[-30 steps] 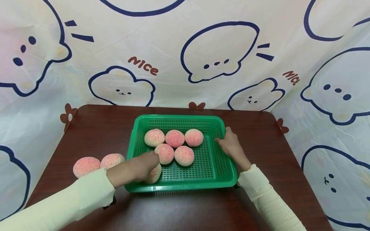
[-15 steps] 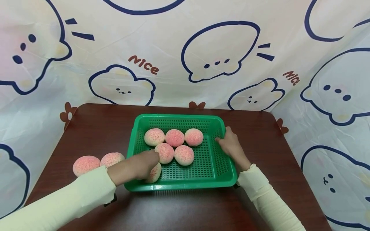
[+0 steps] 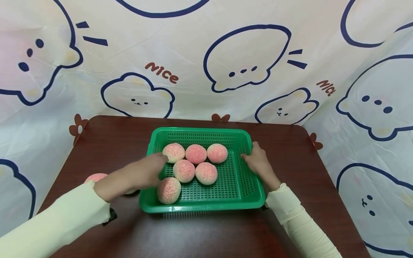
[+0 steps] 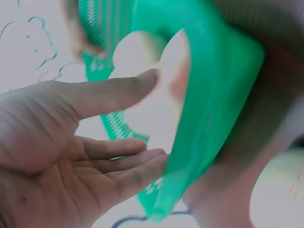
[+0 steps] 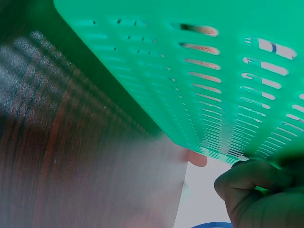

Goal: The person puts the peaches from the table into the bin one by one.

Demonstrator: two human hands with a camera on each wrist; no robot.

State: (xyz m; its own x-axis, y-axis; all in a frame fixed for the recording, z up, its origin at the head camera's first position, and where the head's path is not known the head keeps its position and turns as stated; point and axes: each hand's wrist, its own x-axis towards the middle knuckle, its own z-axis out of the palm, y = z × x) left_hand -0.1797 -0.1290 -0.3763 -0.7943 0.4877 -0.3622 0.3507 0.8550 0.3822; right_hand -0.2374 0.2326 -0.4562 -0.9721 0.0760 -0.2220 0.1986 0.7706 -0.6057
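Observation:
Several pink-and-cream speckled peaches lie in a green perforated plastic basket, three along the back, two in the middle and one peach at the front left. Over the basket's left rim is my left hand, fingers spread and nothing held. In the left wrist view the thumb stands well apart from the fingers, with peaches beyond them. My right hand grips the basket's right rim, thumb inside. The right wrist view shows its curled fingers at the slotted wall.
On the brown table, left of the basket, a peach shows partly behind my left forearm. A sliver of another peach peeks out under the wrist. A cartoon-print cloth hangs behind the table.
My left hand has let go of the front-left peach and moved up and left, off it. That peach stays in the basket. The right hand and basket have not visibly moved.

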